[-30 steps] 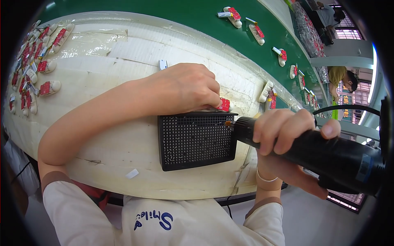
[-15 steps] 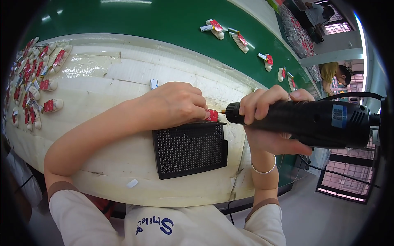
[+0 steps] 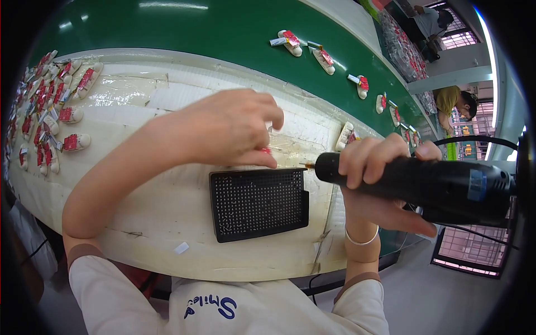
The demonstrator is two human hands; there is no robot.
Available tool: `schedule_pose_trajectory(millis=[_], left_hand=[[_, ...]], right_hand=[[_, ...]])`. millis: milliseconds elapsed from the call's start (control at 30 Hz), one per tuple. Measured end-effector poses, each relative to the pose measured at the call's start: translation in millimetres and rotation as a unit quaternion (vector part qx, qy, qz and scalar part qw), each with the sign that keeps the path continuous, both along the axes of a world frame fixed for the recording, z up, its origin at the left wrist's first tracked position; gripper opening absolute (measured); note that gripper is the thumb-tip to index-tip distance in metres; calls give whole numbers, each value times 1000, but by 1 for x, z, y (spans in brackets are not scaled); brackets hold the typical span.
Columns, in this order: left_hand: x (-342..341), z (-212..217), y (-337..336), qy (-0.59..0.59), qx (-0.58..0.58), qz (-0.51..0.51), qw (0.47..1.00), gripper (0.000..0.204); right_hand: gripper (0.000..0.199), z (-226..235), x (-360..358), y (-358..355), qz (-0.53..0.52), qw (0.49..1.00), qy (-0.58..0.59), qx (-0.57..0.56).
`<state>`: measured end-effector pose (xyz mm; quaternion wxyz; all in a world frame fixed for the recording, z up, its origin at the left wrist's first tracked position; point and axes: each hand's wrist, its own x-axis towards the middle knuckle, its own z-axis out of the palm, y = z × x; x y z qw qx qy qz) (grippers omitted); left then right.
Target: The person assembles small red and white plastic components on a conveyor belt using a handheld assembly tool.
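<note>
My right hand (image 3: 374,178) grips a black electric screwdriver (image 3: 413,178), its thin bit (image 3: 307,165) pointing left over the tray's far right corner. Bent and blurred at the edges, my left hand (image 3: 237,131) hovers beyond the tray. A small red piece (image 3: 266,151) shows between its thumb and fingers; the rest of that piece is hidden under the hand. Below both hands lies a black tray (image 3: 306,204) with rows of small holes, where tiny pale screws seem to sit.
Small white shoe-shaped pieces with red tops (image 3: 72,142) pile up at the left. More stand on the green surface (image 3: 223,30), and one (image 3: 344,135) lies beyond my right hand. A white scrap (image 3: 181,248) rests near the front edge. Other people (image 3: 455,106) are at the far right.
My left hand has lifted and moved left, away from the screwdriver bit, with the red piece. The screwdriver has shifted slightly right and down. Another shoe-shaped piece now shows beyond my right hand.
</note>
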<state>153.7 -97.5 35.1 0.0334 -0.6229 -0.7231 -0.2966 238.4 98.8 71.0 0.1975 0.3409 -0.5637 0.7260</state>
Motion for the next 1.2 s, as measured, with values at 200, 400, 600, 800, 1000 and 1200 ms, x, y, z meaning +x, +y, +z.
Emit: schedule_pose_trajectory(millis=[200, 400, 600, 800, 1000, 1200], left_hand=[[-83, -12, 22, 119, 60, 176, 975, 15], [-158, -63, 62, 125, -25, 260, 957, 18], [-97, -24, 53, 6, -41, 173, 984, 12], [6, -27, 33, -5, -29, 52, 998, 9], [11, -35, 10, -52, 0, 24, 998, 24], [8, -31, 9, -102, -19, -8, 995, 20]], right_hand=[[80, 2, 20, -10, 20, 998, -62, 8], [79, -2, 21, -7, 22, 998, -51, 0], [81, -2, 18, -2, 48, 998, -47, 11], [82, -9, 15, -3, 46, 998, -47, 20], [82, -15, 15, -7, 51, 997, -57, 25], [81, -16, 13, -7, 58, 996, -54, 28]])
